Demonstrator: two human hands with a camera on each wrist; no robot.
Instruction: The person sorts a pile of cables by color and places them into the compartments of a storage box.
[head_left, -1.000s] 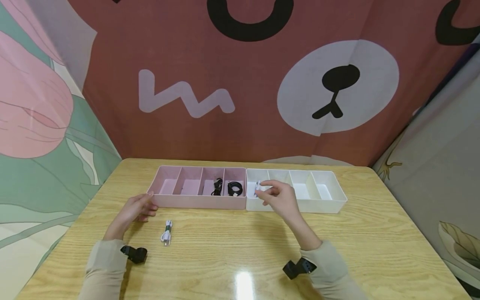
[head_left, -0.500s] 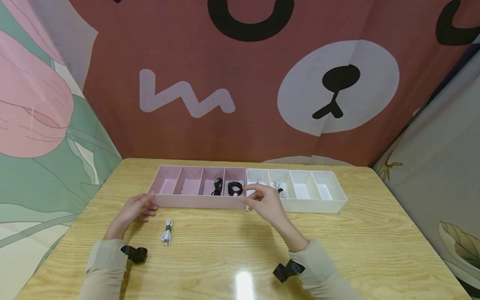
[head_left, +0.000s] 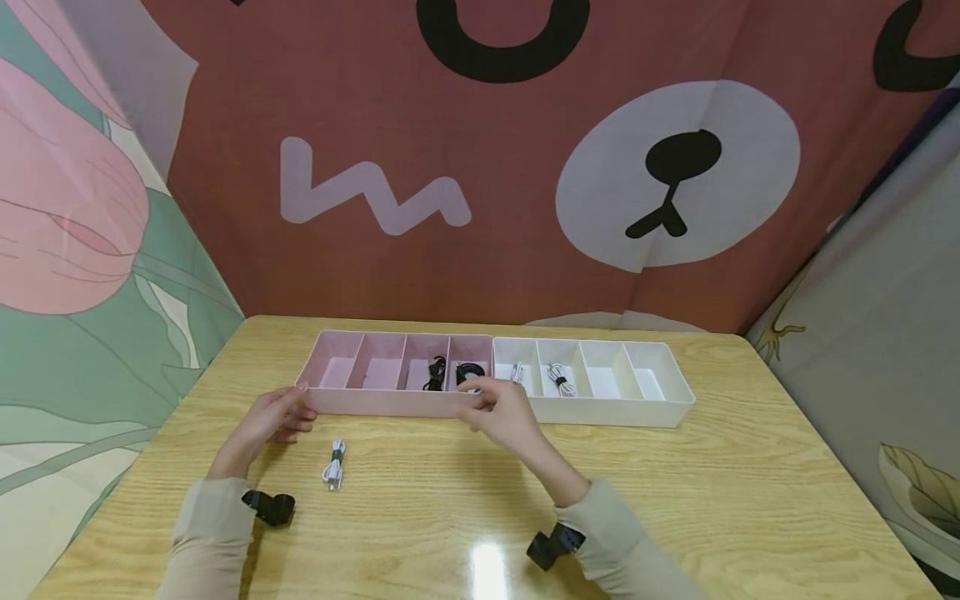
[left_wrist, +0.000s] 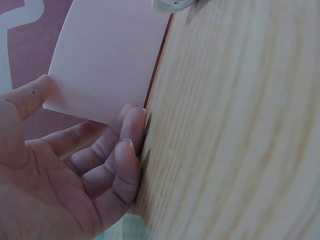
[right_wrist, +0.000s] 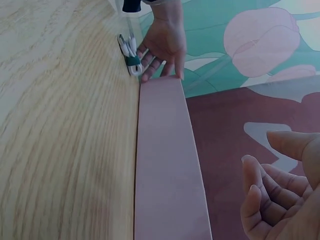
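Note:
My left hand [head_left: 268,419] rests at the left end of a pink divided box [head_left: 397,404]. In the left wrist view, the thumb touches the box's top corner and relaxed fingers [left_wrist: 127,167] lie by its end, near the table. My right hand [head_left: 502,412] hovers before the pink box's right end, loosely curled and holding nothing. Beyond it, a coiled black cable [head_left: 470,372] is partly covered; another black cable [head_left: 435,373] lies one compartment left. A white cable [head_left: 333,465] bundled with a dark green tie lies on the table right of my left hand.
A white divided box [head_left: 622,412] adjoins the pink one on the right. Its first compartment holds a small white cable [head_left: 517,372], its second a white cable with a dark tie [head_left: 561,380]. A patterned curtain [head_left: 510,275] hangs behind the wooden table [head_left: 420,508].
My right hand has moved left from over the white box to the pink box's right end, uncovering the white cables in the first two white compartments. The left hand stays put.

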